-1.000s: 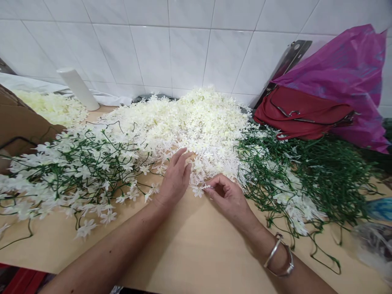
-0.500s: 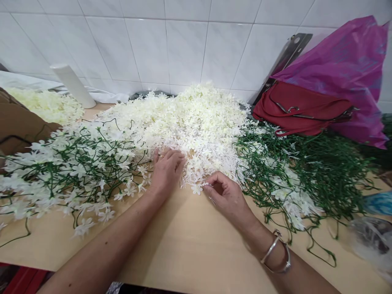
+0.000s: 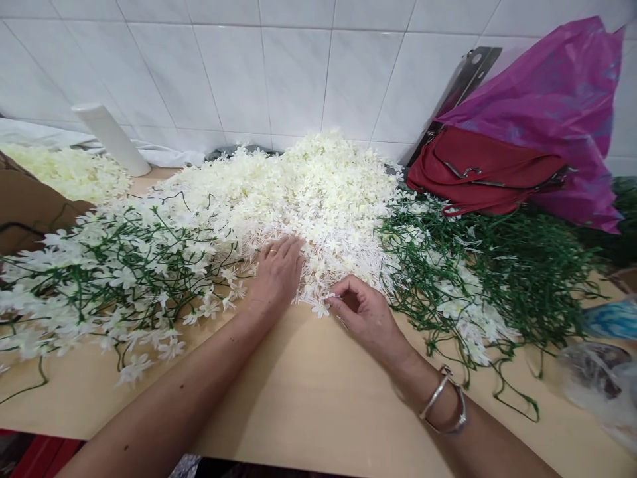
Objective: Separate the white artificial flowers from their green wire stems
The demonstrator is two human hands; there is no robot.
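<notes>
A heap of loose white and cream artificial flower heads (image 3: 323, 179) lies at the middle of the table, with thin white stamens or stems at its near edge. My left hand (image 3: 279, 272) rests palm down on that near edge, fingers stretched forward over the white stems. Whether anything lies beneath its fingertips is hidden. My right hand (image 3: 365, 315) pinches the thin white stem of one artificial flower (image 3: 320, 308) between thumb and forefinger. That bloom hangs just in front of the heap, low over the table.
White flowers on green stems (image 3: 134, 272) cover the left side, beside a cardboard box (image 3: 34, 199). Green stems (image 3: 527, 279) pile up at right, below a red handbag (image 3: 488, 172) and a purple plastic bag (image 3: 557, 119). A white cylinder (image 3: 112, 139) leans near the tiled wall.
My left hand has shifted left along the heap's near edge, and its fingers have come down flat. My right hand keeps its pinch on the artificial flower. The view has drifted slightly.
</notes>
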